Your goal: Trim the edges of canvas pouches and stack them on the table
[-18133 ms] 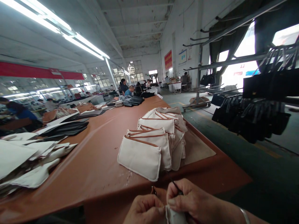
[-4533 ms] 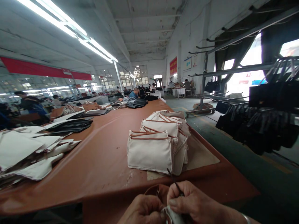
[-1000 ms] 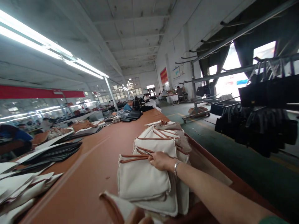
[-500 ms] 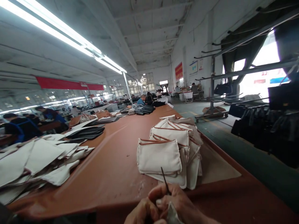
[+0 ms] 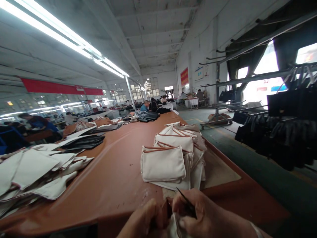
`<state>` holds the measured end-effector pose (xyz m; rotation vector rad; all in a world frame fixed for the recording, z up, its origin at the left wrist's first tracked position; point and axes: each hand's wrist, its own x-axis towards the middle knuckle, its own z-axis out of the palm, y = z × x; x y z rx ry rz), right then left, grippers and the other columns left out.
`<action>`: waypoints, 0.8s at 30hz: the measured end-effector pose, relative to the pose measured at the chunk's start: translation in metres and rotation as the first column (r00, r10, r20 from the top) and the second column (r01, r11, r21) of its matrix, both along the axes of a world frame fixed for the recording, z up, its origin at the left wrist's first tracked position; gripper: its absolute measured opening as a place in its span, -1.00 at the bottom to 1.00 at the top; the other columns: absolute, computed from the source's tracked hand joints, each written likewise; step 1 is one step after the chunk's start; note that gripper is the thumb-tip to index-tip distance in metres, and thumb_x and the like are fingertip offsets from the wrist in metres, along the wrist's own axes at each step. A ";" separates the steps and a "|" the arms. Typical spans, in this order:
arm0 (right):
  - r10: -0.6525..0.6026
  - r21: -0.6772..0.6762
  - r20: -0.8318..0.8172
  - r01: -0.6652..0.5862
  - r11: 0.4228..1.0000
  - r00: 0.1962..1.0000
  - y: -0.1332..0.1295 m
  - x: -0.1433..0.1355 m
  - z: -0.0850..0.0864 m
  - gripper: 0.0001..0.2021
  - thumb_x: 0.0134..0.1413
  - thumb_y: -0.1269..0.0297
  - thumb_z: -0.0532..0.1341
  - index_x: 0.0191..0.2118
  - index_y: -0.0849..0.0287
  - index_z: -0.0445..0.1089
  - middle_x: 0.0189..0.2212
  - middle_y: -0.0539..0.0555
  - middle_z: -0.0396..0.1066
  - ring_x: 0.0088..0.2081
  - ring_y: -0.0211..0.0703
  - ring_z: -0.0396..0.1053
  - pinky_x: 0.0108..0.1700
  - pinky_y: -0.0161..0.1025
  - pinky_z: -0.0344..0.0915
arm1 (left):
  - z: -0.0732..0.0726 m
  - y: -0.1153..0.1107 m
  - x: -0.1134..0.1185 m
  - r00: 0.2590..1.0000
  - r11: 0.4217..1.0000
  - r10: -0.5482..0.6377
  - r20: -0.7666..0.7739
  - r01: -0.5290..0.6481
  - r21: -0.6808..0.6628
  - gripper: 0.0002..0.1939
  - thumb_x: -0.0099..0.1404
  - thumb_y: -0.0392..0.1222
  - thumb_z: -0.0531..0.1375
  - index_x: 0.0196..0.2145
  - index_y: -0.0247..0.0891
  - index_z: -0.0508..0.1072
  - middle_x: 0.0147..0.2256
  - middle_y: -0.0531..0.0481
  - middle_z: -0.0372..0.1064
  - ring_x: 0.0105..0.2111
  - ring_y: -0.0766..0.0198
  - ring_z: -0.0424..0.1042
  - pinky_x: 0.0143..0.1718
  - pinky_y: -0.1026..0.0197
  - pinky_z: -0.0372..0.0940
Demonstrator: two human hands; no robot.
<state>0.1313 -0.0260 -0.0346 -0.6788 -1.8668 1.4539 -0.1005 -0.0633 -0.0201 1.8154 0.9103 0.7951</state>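
At the bottom centre my right hand (image 5: 201, 211) is closed round a thin dark pointed tool (image 5: 186, 199), whose tip points up and to the left. A cream fabric piece (image 5: 174, 226) with a brown edge hangs between my two hands. My left hand (image 5: 146, 216) has its fingers bent against that piece, gripping its left side. Just beyond the hands lies a pile of cream pouches (image 5: 163, 163) with brown trim.
The brown-covered table (image 5: 119, 175) stretches away ahead. Cream fabric pieces (image 5: 34, 165) and black pieces (image 5: 84, 141) lie on its left. Black bags (image 5: 284, 132) hang on a rack at the right. Several people sit or stand farther off.
The view has turned slightly right, so the pile sits farther left. My hands have drawn a little apart, and the tool now leans more to the left.
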 end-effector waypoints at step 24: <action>0.095 -0.436 -0.019 -0.094 0.895 0.995 -0.016 0.023 -0.004 -0.88 -0.01 0.26 0.23 -0.43 0.19 0.32 -0.64 -0.15 0.09 -0.62 -0.38 -0.03 -0.57 -0.38 -0.09 | -0.006 -0.014 0.033 0.985 0.809 0.057 0.163 0.050 -0.586 -0.56 0.15 0.13 0.39 -0.40 -0.36 0.44 -0.53 0.09 0.17 -0.55 0.44 0.00 -0.51 0.28 -0.18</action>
